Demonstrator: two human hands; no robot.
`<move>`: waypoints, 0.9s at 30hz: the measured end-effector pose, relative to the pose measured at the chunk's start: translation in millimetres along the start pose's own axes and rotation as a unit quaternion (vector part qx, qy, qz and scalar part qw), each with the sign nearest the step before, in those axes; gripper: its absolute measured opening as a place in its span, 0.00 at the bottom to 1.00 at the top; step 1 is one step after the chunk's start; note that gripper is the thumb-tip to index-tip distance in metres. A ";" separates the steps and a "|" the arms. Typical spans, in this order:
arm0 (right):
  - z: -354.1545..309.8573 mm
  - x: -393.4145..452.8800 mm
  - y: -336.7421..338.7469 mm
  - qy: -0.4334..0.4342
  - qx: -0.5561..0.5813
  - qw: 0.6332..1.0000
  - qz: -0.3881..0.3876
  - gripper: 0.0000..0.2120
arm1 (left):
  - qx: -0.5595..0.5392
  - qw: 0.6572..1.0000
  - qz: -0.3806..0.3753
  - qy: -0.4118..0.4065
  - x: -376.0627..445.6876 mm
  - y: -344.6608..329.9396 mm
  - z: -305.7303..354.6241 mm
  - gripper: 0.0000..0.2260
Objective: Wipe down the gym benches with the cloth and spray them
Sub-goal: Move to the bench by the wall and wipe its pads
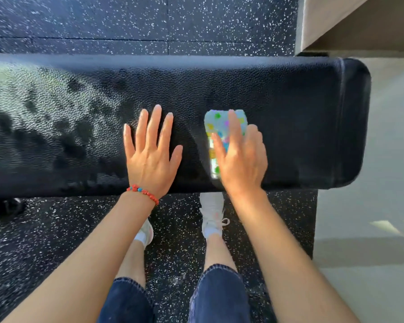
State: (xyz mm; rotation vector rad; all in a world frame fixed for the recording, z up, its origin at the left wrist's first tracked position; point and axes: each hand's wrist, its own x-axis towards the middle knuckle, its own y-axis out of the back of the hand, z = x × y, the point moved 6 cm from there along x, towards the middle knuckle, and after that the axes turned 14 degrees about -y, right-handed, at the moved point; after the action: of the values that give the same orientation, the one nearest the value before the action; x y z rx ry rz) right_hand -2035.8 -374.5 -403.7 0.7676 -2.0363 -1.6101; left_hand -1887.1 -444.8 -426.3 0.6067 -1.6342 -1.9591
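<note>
A black padded gym bench (pixel 301 113) runs across the view, with wet, shiny patches on its left part. My left hand (pixel 151 155) lies flat on the pad with fingers spread and holds nothing; a red bead bracelet is on that wrist. My right hand (pixel 240 157) presses a pale blue cloth with coloured dots (pixel 216 122) onto the pad, just right of the left hand. The cloth is folded small and partly hidden under my fingers and palm. No spray bottle is in view.
Black speckled rubber flooring (pixel 56 241) lies before and behind the bench. A pale smooth floor (pixel 371 264) starts at the right, past the bench's rounded end. A beige wall or ledge (pixel 336 22) stands at the top right. My feet in white shoes are under the bench's near edge.
</note>
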 end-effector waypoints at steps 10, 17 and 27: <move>34.1 -20.2 2.5 -0.275 0.033 0.960 0.048 0.24 | 0.009 0.999 -0.018 0.027 -45.6 14.6 -60.4 0.25; -64.9 -51.1 -14.8 0.000 0.021 1.000 -0.014 0.22 | 0.007 0.999 -0.018 0.032 -48.6 6.5 -73.3 0.26; -30.2 -5.3 -15.6 -0.229 0.021 0.973 0.013 0.24 | 0.016 0.999 -0.016 0.037 -48.8 4.2 -73.9 0.26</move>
State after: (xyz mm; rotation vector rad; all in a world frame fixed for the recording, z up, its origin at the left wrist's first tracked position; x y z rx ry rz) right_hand -2010.0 -395.8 -411.8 0.4023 -2.3848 -1.8663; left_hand -1802.5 -469.9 -434.3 0.7126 -1.6223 -1.9135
